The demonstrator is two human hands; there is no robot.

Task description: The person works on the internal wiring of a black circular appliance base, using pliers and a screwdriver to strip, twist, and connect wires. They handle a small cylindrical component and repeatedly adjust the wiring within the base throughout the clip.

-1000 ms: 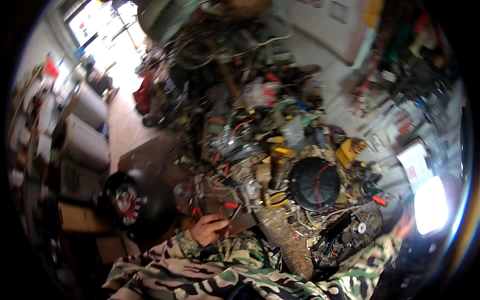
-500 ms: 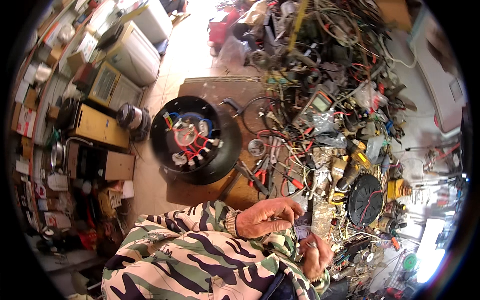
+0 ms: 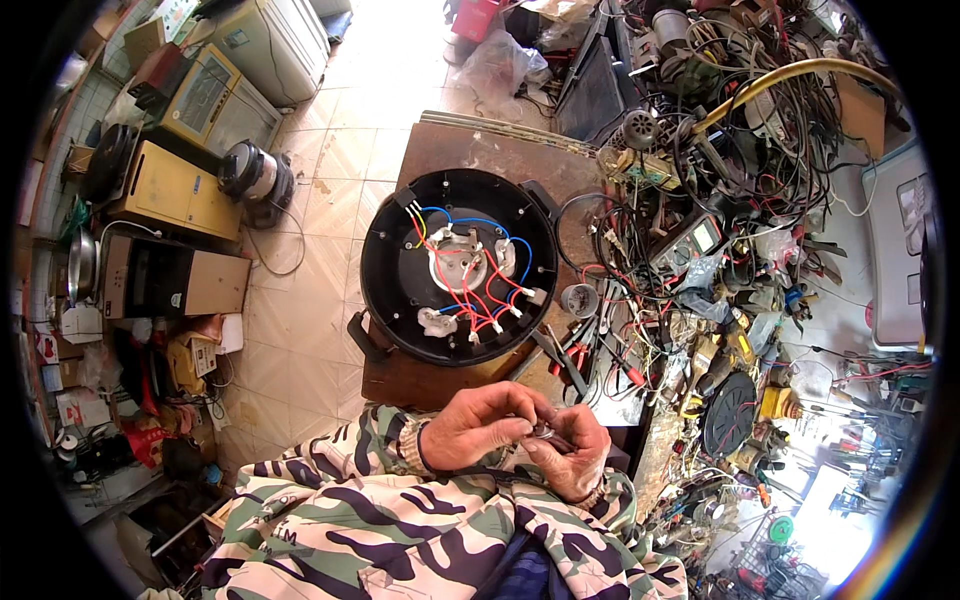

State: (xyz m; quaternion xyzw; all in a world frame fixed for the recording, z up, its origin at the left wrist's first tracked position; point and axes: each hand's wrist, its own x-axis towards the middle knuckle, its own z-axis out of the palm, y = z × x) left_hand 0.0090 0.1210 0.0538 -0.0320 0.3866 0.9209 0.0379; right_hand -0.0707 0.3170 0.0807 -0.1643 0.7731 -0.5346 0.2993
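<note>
My left hand (image 3: 470, 430) and my right hand (image 3: 567, 458) are together at the front edge of the wooden table (image 3: 410, 382), fingers closed around something small and dark that I cannot make out. Just beyond them lies a round black appliance base (image 3: 395, 285), its inside upward, with red, blue and yellow wires (image 3: 465, 290), white connectors and a pale metal centre. To its right are a small metal cup (image 3: 580, 300) and several pliers (image 3: 570, 365) with red or dark handles.
Tangled cables (image 3: 750, 120), a multimeter (image 3: 690, 240), a yellow drill (image 3: 740, 340) and a black lid (image 3: 730, 410) crowd the right side. Cabinets (image 3: 175, 190) and a pressure cooker (image 3: 255, 185) line the left, beside the tiled floor (image 3: 315, 230).
My right hand has come from the far right to meet my left hand, and their fingers now close together on something small. The view has swung round to centre the black base.
</note>
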